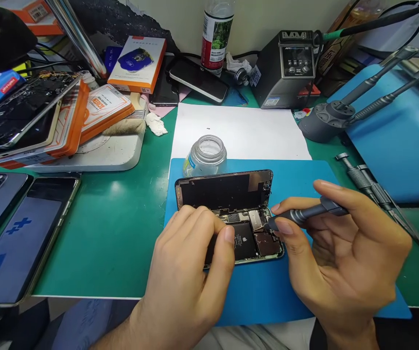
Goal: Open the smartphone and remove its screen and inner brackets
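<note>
An opened phone (246, 241) lies on the blue mat, its inside facing up with the battery and metal shields showing. Its dark screen part (224, 189) stands tilted up along the far edge. My left hand (191, 267) is closed over the phone's left portion, thumb and forefinger together, covering that end. Between the thumb and fingers of my right hand (344, 248) is a slim grey screwdriver (304, 213). Its tip reaches the phone's right side, beside a silver shield; exact contact is too small to tell. Just behind the screen stands an open glass jar (207, 155).
The blue mat (268, 296) and white paper (246, 129) lie on a green bench. At left are two phones (30, 233) and stacked boxes (67, 121). A soldering station (286, 68), a bottle (217, 39) and a tweezer holder (326, 121) stand behind; tweezers (377, 194) lie right.
</note>
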A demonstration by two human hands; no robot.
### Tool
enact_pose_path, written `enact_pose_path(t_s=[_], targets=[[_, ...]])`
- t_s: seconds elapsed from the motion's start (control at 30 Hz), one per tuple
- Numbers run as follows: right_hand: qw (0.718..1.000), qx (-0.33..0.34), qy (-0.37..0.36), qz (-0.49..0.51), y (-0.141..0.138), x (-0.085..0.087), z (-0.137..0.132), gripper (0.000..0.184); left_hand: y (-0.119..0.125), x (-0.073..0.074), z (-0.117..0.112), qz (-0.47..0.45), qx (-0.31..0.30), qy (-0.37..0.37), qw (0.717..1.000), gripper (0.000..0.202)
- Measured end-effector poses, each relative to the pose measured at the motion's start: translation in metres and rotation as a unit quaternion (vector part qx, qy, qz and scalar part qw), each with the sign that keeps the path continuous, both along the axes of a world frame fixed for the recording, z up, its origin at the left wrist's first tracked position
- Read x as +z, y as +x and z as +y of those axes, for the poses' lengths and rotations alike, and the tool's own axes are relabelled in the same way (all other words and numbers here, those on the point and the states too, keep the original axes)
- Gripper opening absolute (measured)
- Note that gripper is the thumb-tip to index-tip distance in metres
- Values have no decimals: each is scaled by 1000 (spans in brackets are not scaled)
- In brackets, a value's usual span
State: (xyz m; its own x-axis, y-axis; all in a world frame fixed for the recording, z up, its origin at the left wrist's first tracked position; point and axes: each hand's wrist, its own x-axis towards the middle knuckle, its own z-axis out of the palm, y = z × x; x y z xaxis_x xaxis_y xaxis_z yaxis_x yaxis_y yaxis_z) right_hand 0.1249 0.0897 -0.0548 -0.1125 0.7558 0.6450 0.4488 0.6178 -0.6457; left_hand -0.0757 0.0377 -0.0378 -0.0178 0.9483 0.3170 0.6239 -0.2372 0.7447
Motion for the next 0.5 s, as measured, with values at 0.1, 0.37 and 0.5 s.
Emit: enact_pose_path(t_s=[0.1, 0.37, 0.5], targets=[[1000, -17, -7, 0, -1, 2, 0, 69, 0, 1, -1, -9, 0, 9, 1000, 30], [999, -27, -35, -13, -1, 4, -3, 66, -1, 1, -6, -24, -18, -19, 999, 29], [998, -25, -45, -39, -1, 7, -1, 59, -1, 1, -9, -26, -17, -43, 999, 28]])
